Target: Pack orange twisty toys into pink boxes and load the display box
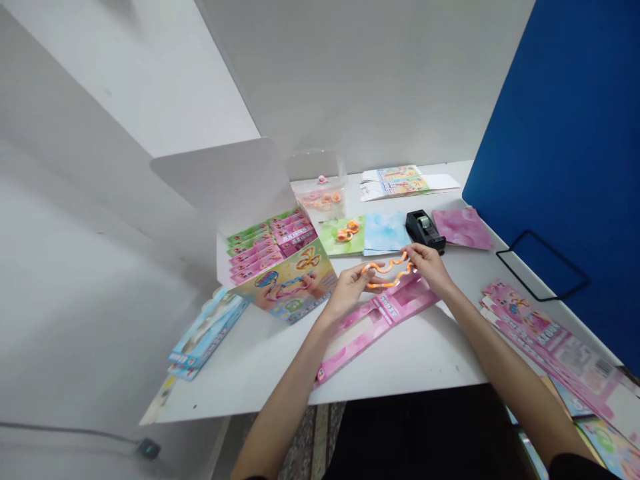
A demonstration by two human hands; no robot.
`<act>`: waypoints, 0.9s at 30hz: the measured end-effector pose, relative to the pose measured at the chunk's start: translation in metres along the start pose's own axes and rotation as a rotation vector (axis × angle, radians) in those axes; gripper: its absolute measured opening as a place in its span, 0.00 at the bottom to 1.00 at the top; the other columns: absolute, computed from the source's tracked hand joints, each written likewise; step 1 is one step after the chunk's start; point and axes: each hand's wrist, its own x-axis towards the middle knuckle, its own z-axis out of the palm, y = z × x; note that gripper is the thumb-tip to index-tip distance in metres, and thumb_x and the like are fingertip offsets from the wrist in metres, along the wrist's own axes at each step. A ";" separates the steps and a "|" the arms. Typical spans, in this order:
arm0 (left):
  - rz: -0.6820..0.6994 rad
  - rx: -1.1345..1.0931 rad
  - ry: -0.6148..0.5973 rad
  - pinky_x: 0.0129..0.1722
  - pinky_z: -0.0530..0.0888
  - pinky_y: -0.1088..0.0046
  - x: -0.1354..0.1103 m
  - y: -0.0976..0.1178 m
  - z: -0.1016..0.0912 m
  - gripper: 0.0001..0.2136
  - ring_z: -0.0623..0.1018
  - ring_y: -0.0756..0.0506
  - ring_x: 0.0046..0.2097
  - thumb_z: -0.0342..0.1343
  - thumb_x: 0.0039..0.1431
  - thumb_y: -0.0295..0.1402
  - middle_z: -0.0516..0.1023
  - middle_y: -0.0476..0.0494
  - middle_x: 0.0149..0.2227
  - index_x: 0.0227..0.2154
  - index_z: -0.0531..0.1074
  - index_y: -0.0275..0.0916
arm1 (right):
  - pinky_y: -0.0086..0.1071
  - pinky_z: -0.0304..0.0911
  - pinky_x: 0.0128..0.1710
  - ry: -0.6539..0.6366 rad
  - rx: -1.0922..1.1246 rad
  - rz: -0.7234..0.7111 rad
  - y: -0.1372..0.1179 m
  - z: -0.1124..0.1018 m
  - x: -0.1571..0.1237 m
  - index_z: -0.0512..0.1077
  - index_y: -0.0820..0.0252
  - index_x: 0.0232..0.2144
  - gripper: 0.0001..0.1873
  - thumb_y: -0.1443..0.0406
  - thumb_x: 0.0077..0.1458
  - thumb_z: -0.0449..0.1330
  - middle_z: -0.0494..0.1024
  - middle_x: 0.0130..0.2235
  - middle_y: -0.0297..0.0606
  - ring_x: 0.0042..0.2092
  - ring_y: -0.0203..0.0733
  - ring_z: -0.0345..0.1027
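An orange and white wavy tangle toy (384,285) is stretched in a loop between my two hands. My left hand (354,285) pinches its left end, and my right hand (426,263) grips the right end. Below them a long pink flat box (357,343) with cut-out windows lies slantwise on the table. Just beyond, a coiled orange tangle toy (349,231) rests on a green card (327,239). To the left stands a printed display box (293,287) with its lid up, holding rows of pink and green packs (257,257).
A black tape dispenser (425,230) sits between blue cards (385,232) and pink cards (463,228). Behind are a clear bag (320,197) of toys and flat cartons (405,181). Blue packs (207,333) lie left, pink cartons (555,340) right. A blue partition (565,147) borders the right.
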 end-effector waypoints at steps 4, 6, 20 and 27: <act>-0.024 0.025 0.101 0.28 0.77 0.72 0.003 -0.003 -0.001 0.30 0.81 0.45 0.26 0.60 0.48 0.57 0.80 0.41 0.26 0.42 0.74 0.34 | 0.29 0.57 0.21 0.057 -0.117 -0.065 -0.001 0.003 -0.002 0.73 0.60 0.30 0.21 0.48 0.52 0.58 0.72 0.28 0.35 0.20 0.33 0.61; -0.027 0.075 0.187 0.26 0.76 0.73 0.005 -0.006 -0.002 0.29 0.80 0.45 0.25 0.60 0.48 0.57 0.80 0.43 0.24 0.41 0.74 0.34 | 0.30 0.55 0.20 0.082 -0.151 -0.068 -0.001 0.004 -0.004 0.73 0.60 0.31 0.20 0.48 0.53 0.58 0.72 0.28 0.35 0.19 0.32 0.59; 0.053 -0.267 -0.058 0.46 0.72 0.64 -0.009 0.012 -0.004 0.23 0.79 0.43 0.37 0.65 0.45 0.55 0.80 0.41 0.29 0.32 0.79 0.37 | 0.27 0.50 0.20 -0.144 0.128 0.123 0.005 0.004 -0.005 0.73 0.59 0.31 0.20 0.50 0.44 0.64 0.69 0.26 0.29 0.20 0.29 0.54; 0.017 -0.301 -0.057 0.39 0.71 0.65 -0.012 0.009 -0.002 0.24 0.69 0.49 0.25 0.70 0.33 0.55 0.68 0.51 0.17 0.24 0.75 0.38 | 0.27 0.49 0.21 -0.461 0.060 0.107 0.003 0.007 -0.009 0.73 0.59 0.31 0.17 0.52 0.47 0.63 0.65 0.22 0.27 0.20 0.30 0.54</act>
